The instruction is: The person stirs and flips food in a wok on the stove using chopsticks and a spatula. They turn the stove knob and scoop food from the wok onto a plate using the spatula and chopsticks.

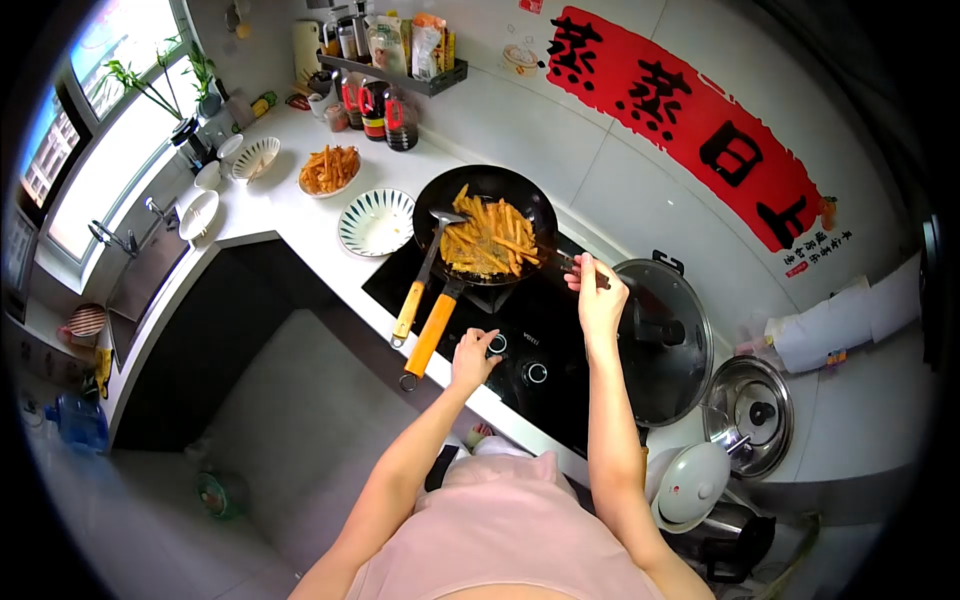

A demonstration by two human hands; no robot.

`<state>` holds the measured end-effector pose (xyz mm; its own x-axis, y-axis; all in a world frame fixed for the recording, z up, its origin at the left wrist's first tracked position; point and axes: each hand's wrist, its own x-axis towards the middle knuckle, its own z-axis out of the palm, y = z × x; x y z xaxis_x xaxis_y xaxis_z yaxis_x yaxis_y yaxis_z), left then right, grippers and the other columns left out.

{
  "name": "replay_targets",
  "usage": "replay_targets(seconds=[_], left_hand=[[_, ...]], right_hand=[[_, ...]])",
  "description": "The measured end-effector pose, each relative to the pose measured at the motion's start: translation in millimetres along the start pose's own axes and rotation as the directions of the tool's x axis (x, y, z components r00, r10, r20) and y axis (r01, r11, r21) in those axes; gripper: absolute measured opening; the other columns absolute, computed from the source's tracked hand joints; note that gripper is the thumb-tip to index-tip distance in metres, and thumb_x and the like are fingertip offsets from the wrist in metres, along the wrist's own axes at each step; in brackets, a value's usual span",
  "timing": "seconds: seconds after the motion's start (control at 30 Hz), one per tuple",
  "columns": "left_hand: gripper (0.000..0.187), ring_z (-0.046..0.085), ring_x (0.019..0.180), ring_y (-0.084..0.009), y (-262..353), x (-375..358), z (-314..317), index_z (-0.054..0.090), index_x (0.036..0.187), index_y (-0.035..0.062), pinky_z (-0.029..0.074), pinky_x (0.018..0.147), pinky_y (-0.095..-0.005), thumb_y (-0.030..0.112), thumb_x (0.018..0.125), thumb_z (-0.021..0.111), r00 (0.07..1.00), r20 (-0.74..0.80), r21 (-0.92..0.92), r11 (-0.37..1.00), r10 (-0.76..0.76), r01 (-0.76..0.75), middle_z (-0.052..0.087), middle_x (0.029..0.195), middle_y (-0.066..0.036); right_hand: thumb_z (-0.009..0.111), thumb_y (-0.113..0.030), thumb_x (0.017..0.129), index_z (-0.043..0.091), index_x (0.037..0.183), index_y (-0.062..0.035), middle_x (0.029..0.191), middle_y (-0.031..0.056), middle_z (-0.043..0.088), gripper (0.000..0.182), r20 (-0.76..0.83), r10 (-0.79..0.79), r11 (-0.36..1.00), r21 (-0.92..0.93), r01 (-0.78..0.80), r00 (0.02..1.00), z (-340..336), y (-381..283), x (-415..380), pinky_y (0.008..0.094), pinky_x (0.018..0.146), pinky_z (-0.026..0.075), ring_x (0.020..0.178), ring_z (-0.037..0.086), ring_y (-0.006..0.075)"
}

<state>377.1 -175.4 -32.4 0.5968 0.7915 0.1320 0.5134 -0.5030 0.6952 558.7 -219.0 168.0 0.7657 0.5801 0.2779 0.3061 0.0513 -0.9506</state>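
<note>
Pink shirt [480, 530] stood nearest. Left hand [473, 358] pinched the stove knob [498, 344]; right hand [599, 298] pinched a thin dark utensil [563, 261] beside the pan [535, 198], where fries [488, 236] lay. Heat setting appeared underway; next move likely called for steady turning.

both arms bare, reaching forward from the torso [490, 535], elbows bent. left arm [395, 470] slants up and inward from the lower left; left wrist [463, 384] about in line with the forearm. left hand [471, 358] low, back of hand up, fingers curled forward, index and thumb tips pointing right with a small gap between. right arm [612, 430] runs nearly straight up, reaching farther than the left. right wrist [602, 345] roughly straight. right hand [600, 298] higher, fingers bent and pinched in a grip, pointing up-left. hands well apart.
</note>
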Motion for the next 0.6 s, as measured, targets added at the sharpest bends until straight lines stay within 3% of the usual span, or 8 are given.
replay_targets(seconds=[0.13,0.37,0.5,0.6], left_hand=[[0.046,0.053,0.103,-0.0268,2.5,4.2,3.2,0.064,0.106,0.0119,0.044,0.087,-0.0375,0.013,0.063,0.081,0.996,-0.055,-0.072,0.995,-0.068,0.064,0.055,0.102,-0.006],[0.044,0.055,0.099,-0.0291,5.5,2.2,8.6,0.065,0.100,0.0098,0.046,0.086,-0.0370,0.009,0.059,0.082,0.983,-0.145,-0.125,0.988,-0.113,0.095,0.055,0.100,-0.009],[0.050,0.054,0.100,-0.0295,5.3,-0.6,9.9,0.064,0.106,0.0091,0.045,0.087,-0.0371,0.009,0.060,0.082,0.982,-0.137,-0.143,0.984,-0.127,0.107,0.054,0.102,-0.010],[0.064,0.055,0.099,-0.0303,4.9,-6.5,0.5,0.057,0.119,0.0075,0.046,0.088,-0.0375,0.008,0.060,0.083,0.981,-0.179,-0.141,0.989,-0.074,0.049,0.052,0.103,-0.013]], right_hand=[[0.057,-0.018,0.095,0.066,0.098,0.0092,0.084,0.0121,0.068,0.029,-0.027,-0.001,0.999,0.046,0.002,1.000,-8.9,-3.7,-6.6,0.0245,0.060,0.054,0.067,0.067,0.0154],[0.057,-0.016,0.095,0.066,0.098,0.0091,0.084,0.0119,0.068,0.027,-0.039,-0.004,0.998,0.066,0.006,0.999,-12.9,-0.2,-9.8,0.0244,0.059,0.054,0.067,0.066,0.0146],[0.057,-0.016,0.095,0.066,0.097,0.0092,0.084,0.0118,0.068,0.027,-0.044,-0.004,0.998,0.070,0.008,0.999,-10.0,-5.1,-10.8,0.0243,0.060,0.054,0.067,0.066,0.0144],[0.057,-0.016,0.095,0.066,0.097,0.0089,0.085,0.0119,0.068,0.027,-0.035,0.000,0.998,0.064,0.002,0.999,-6.5,-6.8,-8.9,0.0242,0.060,0.054,0.067,0.066,0.0144]])
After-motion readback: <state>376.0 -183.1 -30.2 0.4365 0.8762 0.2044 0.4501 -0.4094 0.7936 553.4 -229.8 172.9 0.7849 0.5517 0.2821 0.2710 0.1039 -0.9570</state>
